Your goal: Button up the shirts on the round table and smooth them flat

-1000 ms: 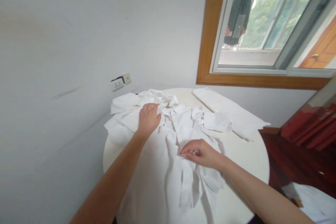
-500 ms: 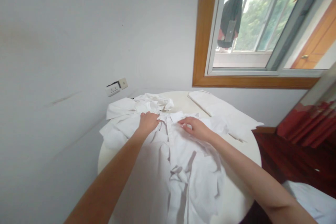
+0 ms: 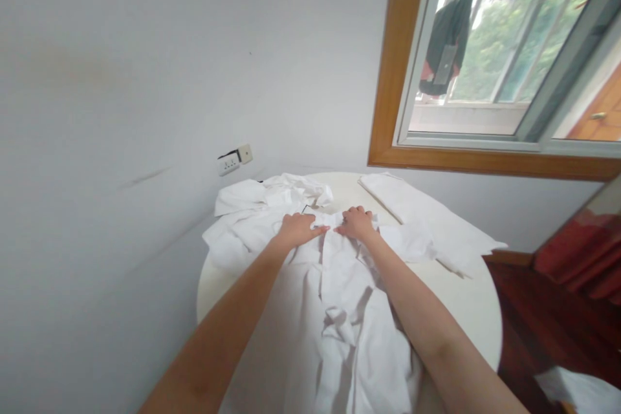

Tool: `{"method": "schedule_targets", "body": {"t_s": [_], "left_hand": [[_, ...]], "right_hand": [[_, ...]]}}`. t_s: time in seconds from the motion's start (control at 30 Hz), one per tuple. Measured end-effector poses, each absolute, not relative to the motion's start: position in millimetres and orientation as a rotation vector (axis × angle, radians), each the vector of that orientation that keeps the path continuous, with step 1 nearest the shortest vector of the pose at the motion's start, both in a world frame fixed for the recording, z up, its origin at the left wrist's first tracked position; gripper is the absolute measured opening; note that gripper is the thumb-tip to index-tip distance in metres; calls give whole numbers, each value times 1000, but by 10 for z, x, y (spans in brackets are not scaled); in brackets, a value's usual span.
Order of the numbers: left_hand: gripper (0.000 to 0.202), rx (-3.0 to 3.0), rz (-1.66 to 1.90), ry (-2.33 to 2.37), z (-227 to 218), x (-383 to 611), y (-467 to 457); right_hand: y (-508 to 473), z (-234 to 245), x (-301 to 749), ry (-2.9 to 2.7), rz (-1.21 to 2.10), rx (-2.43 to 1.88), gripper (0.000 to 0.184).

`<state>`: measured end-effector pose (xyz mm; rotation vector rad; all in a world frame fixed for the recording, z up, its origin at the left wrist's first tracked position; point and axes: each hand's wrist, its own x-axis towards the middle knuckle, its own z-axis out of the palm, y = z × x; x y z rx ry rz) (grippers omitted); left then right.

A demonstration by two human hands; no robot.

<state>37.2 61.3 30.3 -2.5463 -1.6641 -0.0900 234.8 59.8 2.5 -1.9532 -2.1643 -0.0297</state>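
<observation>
A crumpled white shirt (image 3: pixel 339 310) lies spread over a round white table (image 3: pixel 473 310). My left hand (image 3: pixel 298 229) and my right hand (image 3: pixel 358 222) lie side by side on the shirt's upper part near its collar, fingertips almost meeting. Both hands have fingers curled down onto the fabric, pinching it. More rumpled white cloth (image 3: pixel 272 194) is bunched just beyond my hands at the table's far edge.
A folded white cloth (image 3: pixel 427 220) lies at the table's far right. A wall socket (image 3: pixel 233 160) sits on the grey wall behind. A wood-framed window (image 3: pixel 485 77) is at upper right. Dark red floor and furniture (image 3: pixel 572 259) lie to the right.
My right hand has moved up from the shirt's middle to the collar area beside my left hand. The shirt front now lies gathered in folds below my hands.
</observation>
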Motion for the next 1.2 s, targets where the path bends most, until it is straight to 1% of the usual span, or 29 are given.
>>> {"method": "schedule_targets", "body": {"t_s": [0.1,0.2,0.3,0.33,0.37,0.47,0.5,0.53,0.57,0.67,0.7,0.77,0.8,0.87,0.93,1.0,1.1,1.2], "left_hand": [[55,-2536,-178,-1672,319,399,643],[49,-2529,-379,-1641,350,403,666],[43,-2651,-690,-1534,424,386,670],[42,-2719,-809,-1501,459,383,664],[41,-2789,-920,-1477,500,384,653],[44,-2979,-1118,-1418,633,422,597],[44,-3034,-1140,-1375,677,445,573],[43,-3076,-1149,-1312,718,471,550],[42,-3103,-1146,-1236,755,496,528],[36,-3050,-1162,-1063,844,551,477],[34,-2996,-1204,-1047,864,555,462],[33,-2870,-1345,-1079,887,541,430],[37,-2816,-1419,-1114,888,524,409],[57,-2795,-1477,-1185,867,481,356],[81,-2897,-1422,-1202,815,444,295],[98,-3032,-1357,-1177,735,429,244],[111,-3151,-1427,-1197,557,461,224],[116,-3143,-1573,-1396,298,537,275]], "right_hand": [[616,46,2376,-2193,59,-1756,27],[662,79,2403,-2145,200,-1540,24],[720,106,2421,-2004,374,-1337,17],[734,118,2423,-1950,439,-1289,20],[743,134,2422,-1900,510,-1241,27],[727,221,2414,-1834,677,-1081,66],[708,264,2413,-1864,687,-1040,72],[684,313,2415,-1916,665,-1024,72],[656,366,2420,-1979,613,-1040,65],[560,532,2442,-2095,380,-1213,28],[526,584,2448,-2086,321,-1244,22],[457,683,2447,-2008,293,-1196,17],[423,729,2438,-1941,329,-1140,17],[359,815,2407,-1774,466,-1035,20],[307,885,2363,-1587,627,-961,22],[279,928,2316,-1425,750,-889,25],[293,928,2252,-1295,866,-802,30],[347,868,2193,-1267,953,-760,37]]}}
